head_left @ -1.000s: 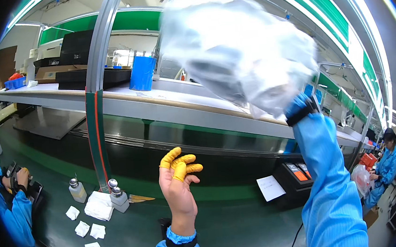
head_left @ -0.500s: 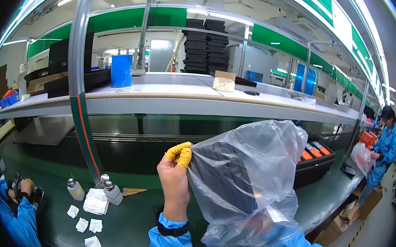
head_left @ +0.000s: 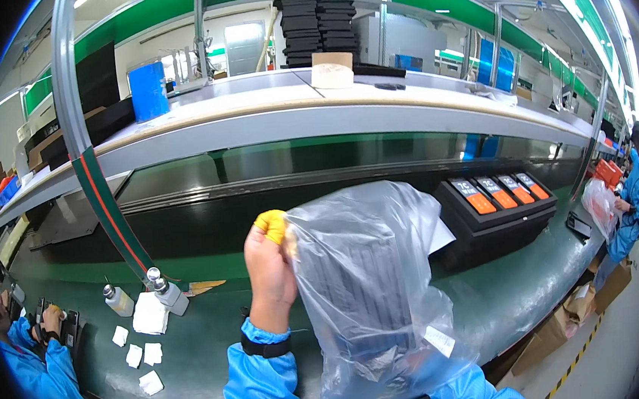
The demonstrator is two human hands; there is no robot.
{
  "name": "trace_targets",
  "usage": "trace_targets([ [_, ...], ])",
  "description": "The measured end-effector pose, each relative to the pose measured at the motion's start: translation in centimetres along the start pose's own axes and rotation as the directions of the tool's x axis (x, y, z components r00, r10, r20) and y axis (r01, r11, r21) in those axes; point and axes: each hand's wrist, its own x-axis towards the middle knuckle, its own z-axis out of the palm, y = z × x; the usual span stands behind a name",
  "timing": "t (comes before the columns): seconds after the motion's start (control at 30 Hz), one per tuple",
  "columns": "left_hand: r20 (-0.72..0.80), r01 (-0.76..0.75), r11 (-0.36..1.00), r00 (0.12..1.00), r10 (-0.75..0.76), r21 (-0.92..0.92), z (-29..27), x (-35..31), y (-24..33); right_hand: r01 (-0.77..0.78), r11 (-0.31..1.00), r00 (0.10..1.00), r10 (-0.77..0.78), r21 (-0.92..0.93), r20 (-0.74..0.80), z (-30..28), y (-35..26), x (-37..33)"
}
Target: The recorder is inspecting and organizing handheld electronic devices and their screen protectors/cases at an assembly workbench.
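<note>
While the left hand (head_left: 269, 272), fingers folded, pinches its upper left edge, a clear plastic bag (head_left: 367, 271) stretches lengthwise near-to-far rightward, the right hand's hold indiscernible behind it.

Looks like thin, see-through plastic in the bag (head_left: 367, 271), glossy and crinkled all over. Shows matt, wrinkled rubber on the yellow finger covers (head_left: 271, 225) and creased cloth in the blue sleeve (head_left: 258, 383). Shines smoothly on the green table (head_left: 205, 365); gleams softly as bare metal on the post (head_left: 67, 85). Appears dull and plastic-like on the black box (head_left: 501, 233). Looks soft and matt on the white wipes (head_left: 149, 315), paper or cloth hard to tell.
</note>
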Motion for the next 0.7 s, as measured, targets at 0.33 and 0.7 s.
trace_targets([
  [0.33, 0.27, -0.316, 0.467, 0.949, 0.164, 0.826, 1.5, -1.2, -2.0, -0.004, 1.0, 1.0, 0.003, 0.025, 0.028, 0.5, 1.5, 2.1],
  [0.7, 0.065, -0.202, 0.812, 0.978, 0.199, 0.548, 0.8, 0.1, -0.2, -0.013, 0.997, 1.0, 0.014, 0.07, -0.009, -1.9, 1.2, -1.4],
])
